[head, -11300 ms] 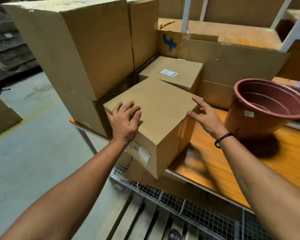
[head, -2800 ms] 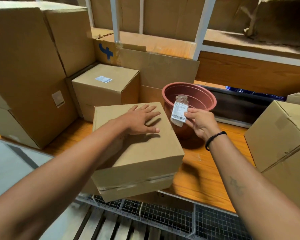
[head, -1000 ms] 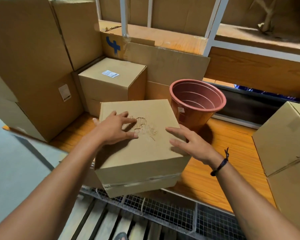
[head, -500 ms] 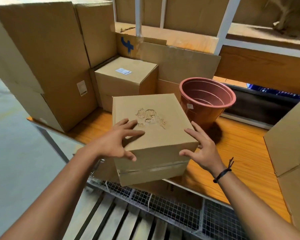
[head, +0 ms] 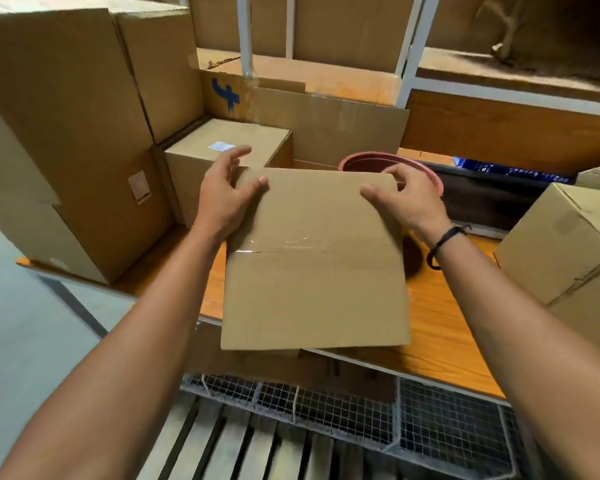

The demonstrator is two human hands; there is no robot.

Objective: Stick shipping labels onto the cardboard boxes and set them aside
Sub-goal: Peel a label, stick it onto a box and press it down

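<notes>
I hold a plain cardboard box (head: 314, 271) tipped up above the front edge of the wooden table (head: 444, 334). Its taped seam face is turned toward me, and no label shows on that face. My left hand (head: 222, 199) grips the upper left corner with the thumb on the front face. My right hand (head: 409, 199) grips the upper right corner, fingers curled over the top edge. Behind it stands a smaller box (head: 257, 147) with a white label (head: 220, 146) on top.
A reddish plastic pot (head: 430, 174) stands just behind the held box, mostly hidden. Tall cardboard boxes (head: 66, 133) stack at the left, another box (head: 568, 244) sits at the right. Wire mesh (head: 430, 424) and pallet slats lie below the table edge.
The box lay flat with a scuffed top face up; now it is tipped up with the taped face toward me. Both hands moved from its near sides to the upper corners.
</notes>
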